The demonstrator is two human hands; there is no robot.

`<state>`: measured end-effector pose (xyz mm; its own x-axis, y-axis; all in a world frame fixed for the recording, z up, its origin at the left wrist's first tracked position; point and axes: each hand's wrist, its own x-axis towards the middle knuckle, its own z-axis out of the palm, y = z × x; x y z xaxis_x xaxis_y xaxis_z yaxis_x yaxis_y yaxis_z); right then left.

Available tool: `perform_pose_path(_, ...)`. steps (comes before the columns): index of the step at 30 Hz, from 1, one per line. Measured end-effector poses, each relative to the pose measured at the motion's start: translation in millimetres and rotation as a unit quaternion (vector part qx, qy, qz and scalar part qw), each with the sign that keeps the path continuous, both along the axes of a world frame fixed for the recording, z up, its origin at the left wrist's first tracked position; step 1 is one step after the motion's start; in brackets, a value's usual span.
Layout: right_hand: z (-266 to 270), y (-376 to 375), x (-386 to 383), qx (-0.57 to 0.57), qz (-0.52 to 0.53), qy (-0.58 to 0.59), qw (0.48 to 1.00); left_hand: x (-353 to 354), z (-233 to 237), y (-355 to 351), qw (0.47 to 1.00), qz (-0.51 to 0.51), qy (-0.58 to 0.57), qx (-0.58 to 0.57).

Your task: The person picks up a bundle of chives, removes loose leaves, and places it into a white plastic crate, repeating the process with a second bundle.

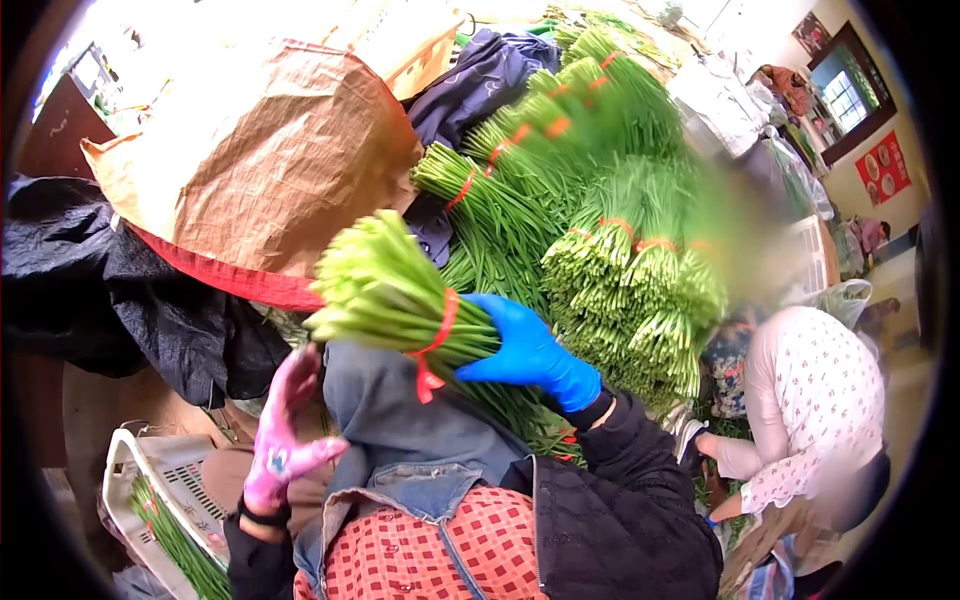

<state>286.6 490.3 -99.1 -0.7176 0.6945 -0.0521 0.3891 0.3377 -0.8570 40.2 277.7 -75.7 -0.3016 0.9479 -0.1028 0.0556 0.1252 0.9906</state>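
In my right hand, gloved in blue, is a thick bunch of garlic chives, its pale cut ends pointing left. A red tie circles it just left of my fingers, and its loose end hangs down. My left hand, in a pink glove, is held up below and left of the bunch, fingers apart and holding nothing. Beyond my right hand lies a big pile of tied chive bunches, with red ties around them.
At left lies a brown woven sheet with a red edge, next to black cloth. A white plastic crate with chives stands at lower left. On the right a person in a flowered top bends down. Part of the view is blurred.
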Motion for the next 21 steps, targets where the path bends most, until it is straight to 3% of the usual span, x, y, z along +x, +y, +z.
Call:
perform_pose_path(1, 20, -4, -9, 0.035, 0.048, 0.054, 0.997, -1, -4, 13, 1.0, -0.026, -0.002, 0.001)
perform_pose_path(2, 36, -10, -19, 0.069, 0.094, 0.107, 0.987, -13, -16, 12, 0.988, -0.108, 0.113, 0.005)
perform_pose_path(3, 47, -15, -27, 0.135, 0.109, 0.137, 0.975, -28, -55, 4, 0.983, -0.095, -0.16, 0.002)
perform_pose_path(4, 57, -21, -36, 0.2, 0.122, 0.165, 0.958, -10, -25, 22, 0.903, -0.078, -0.422, -0.002)
perform_pose_path(5, 66, -26, -45, 0.208, 0.136, 0.204, 0.947, 19, 9, 40, 0.943, -0.014, -0.289, 0.164)
perform_pose_path(6, 70, -30, -51, 0.276, 0.122, 0.191, 0.934, 54, 39, 58, 0.967, 0.055, -0.187, 0.161)
perform_pose_path(8, 81, -34, -63, 0.335, 0.087, 0.26, 0.901, 33, 54, 60, 0.953, -0.123, -0.041, 0.273)
perform_pose_path(9, 85, -33, -68, 0.336, 0.083, 0.281, 0.895, 30, 45, 62, 0.966, 0.044, -0.054, 0.251)
perform_pose_path(10, 88, -31, -73, 0.336, 0.08, 0.302, 0.889, 19, 46, 66, 0.963, 0.068, -0.063, 0.253)
perform_pose_path(12, 92, -21, -80, 0.304, 0.088, 0.354, 0.88, -8, 50, 83, 0.955, 0.058, -0.019, 0.289)
perform_pose_path(14, 112, -20, -66, 0.391, 0.028, 0.27, 0.879, -26, 59, 91, 0.944, 0.061, 0.031, 0.323)
perform_pose_path(18, 82, -6, -42, 0.346, -0.008, 0.302, 0.888, -55, 91, 110, 0.889, 0.012, 0.242, 0.389)
perform_pose_path(19, 69, -5, -43, -0.015, 0.045, 0.329, 0.943, -53, 99, 105, 0.859, -0.027, 0.323, 0.396)
perform_pose_path(20, 60, -5, -45, -0.374, 0.092, 0.311, 0.869, -48, 106, 99, 0.824, -0.066, 0.397, 0.399)
perform_pose_path(21, 59, -6, -57, -0.555, 0.106, 0.263, 0.782, -36, 121, 88, 0.762, -0.126, 0.517, 0.368)
